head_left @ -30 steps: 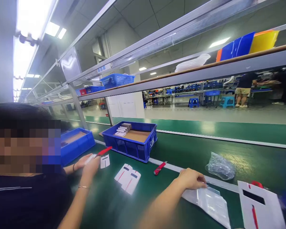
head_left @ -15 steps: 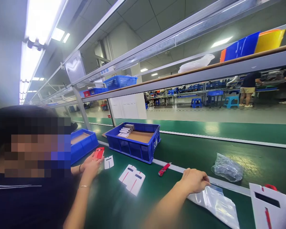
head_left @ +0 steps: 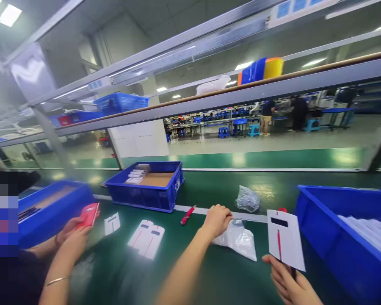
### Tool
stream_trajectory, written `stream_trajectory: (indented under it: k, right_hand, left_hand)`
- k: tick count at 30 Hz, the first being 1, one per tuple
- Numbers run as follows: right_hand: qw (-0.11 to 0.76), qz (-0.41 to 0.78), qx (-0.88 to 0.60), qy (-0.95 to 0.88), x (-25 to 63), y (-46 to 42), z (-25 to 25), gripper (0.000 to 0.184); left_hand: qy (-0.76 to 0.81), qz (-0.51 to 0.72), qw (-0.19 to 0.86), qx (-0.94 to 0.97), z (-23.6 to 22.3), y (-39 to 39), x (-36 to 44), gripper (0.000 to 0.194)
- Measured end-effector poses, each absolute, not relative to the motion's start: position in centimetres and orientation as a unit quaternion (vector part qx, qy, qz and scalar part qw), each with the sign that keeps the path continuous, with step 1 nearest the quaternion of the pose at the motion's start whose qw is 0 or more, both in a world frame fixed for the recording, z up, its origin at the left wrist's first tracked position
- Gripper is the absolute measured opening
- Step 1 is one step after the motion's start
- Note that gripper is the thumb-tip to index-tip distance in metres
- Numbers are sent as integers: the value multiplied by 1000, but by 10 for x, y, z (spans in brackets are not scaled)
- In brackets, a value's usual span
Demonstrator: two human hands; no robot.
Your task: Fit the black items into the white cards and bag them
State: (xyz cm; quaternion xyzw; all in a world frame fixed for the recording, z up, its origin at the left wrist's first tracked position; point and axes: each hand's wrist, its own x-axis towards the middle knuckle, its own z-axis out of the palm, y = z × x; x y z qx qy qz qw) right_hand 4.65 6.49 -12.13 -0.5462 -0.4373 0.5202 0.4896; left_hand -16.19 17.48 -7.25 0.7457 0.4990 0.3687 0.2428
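Observation:
My left hand (head_left: 217, 219) rests with curled fingers on the top edge of a flat stack of clear plastic bags (head_left: 238, 240) on the green belt, pinching it. My right hand (head_left: 288, 284) comes in at the bottom right. It holds a white card (head_left: 285, 239) upright; the card has a black slot and a thin red strip. A red utility knife (head_left: 188, 214) lies just left of my left hand.
A co-worker's hands (head_left: 73, 237) at the left hold a red case (head_left: 88, 214). White cards (head_left: 146, 238) lie between us. Blue bins stand at the centre (head_left: 139, 195), left (head_left: 51, 216) and right (head_left: 324, 237). A crumpled bag (head_left: 247, 198) lies behind my left hand.
The view has swung right, bringing the right blue bin and my right hand with the white card into sight. My left hand stays on the bags. The co-worker still holds the red case.

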Motion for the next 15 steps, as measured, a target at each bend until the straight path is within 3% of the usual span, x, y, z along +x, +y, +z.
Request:
stream_trajectory:
  k: [7,13,15]
  right_hand:
    - [464,451,-560,-518,41,65,-119,54]
    - [422,282,-608,-611,55,53,-110,7]
    - [416,228,-599,-645,51,45,-103,12]
  left_hand:
    - [465,474,261,701,-60,173,-173,10]
    - [483,623,281,548,-25,115,-220,23]
    - [490,640,318,499,-25,82,-238,31]
